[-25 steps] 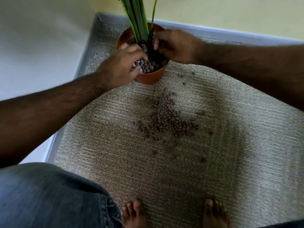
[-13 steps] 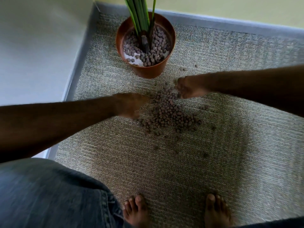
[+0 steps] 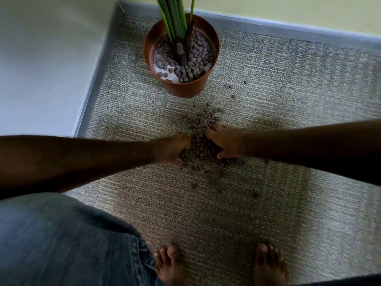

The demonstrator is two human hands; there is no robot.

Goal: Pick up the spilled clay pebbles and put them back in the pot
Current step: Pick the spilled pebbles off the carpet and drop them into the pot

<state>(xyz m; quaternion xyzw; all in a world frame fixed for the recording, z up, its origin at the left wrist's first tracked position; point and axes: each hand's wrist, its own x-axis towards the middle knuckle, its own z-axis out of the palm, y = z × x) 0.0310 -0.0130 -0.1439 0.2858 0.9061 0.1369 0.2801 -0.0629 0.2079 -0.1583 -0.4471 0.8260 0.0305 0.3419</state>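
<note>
While my left hand [image 3: 172, 149] and right hand [image 3: 225, 143] cup the clay pebbles [image 3: 201, 148] between them, fingers curled loosely, unclenched.

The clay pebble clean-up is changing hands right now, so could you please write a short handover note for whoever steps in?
Left hand: on the carpet, cupped against the left side of the spilled pile; grip unclear.
Right hand: cupped against the pile's right side; grip unclear.
Pot: upright beyond the pile, near the corner, its plant standing, many pebbles already on top.
Done: part of the pebbles are in the pot.
Left: scoop the main pile, then the stray pebbles right of the pot and the few scattered nearer the feet.
</note>
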